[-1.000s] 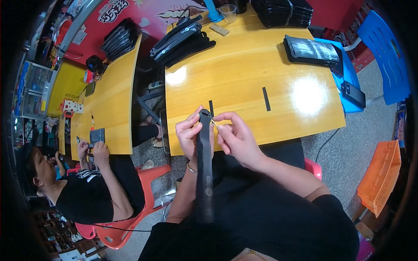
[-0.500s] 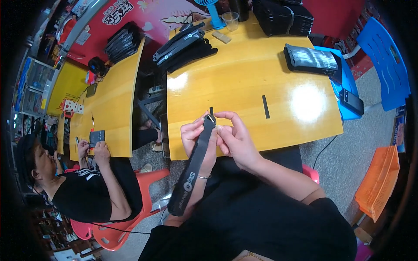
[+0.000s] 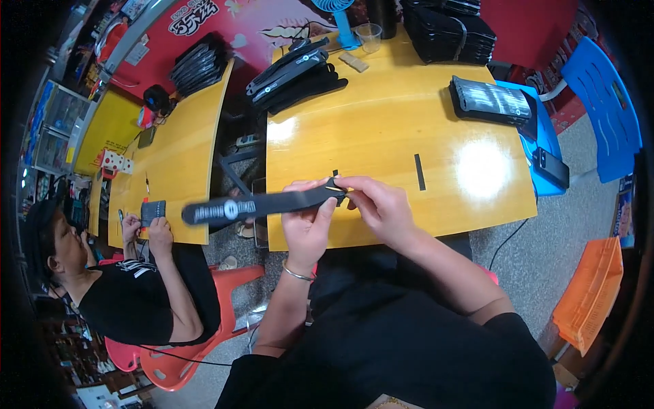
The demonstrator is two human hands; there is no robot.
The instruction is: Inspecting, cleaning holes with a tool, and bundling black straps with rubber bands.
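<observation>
A black strap [image 3: 266,204] with white printing stretches out to the left over my left hand [image 3: 304,228]. Its printed far end is slightly blurred. My left fingers and thumb are closed on the strap near its right end, where a thin yellowish edge shows. There my right hand [image 3: 385,208] pinches the same end between thumb and fingertips; the exact part it grips is partly hidden. Both hands are above the near edge of the yellow table [image 3: 368,129]. A short black strip [image 3: 419,172] lies on the tabletop to the right of my hands.
Piled black straps [image 3: 293,75] lie at the table's far left, beside a wooden block [image 3: 353,62]. A blue fan [image 3: 346,31], a clear cup [image 3: 369,39] and stacked black goods [image 3: 449,34] stand behind. A wrapped bundle [image 3: 490,101] rests at right. Another person [image 3: 136,300] works at the left table.
The strap's long printed end has swung from hanging down toward me to pointing left. My left hand has turned with it, while my right hand stays at the other end.
</observation>
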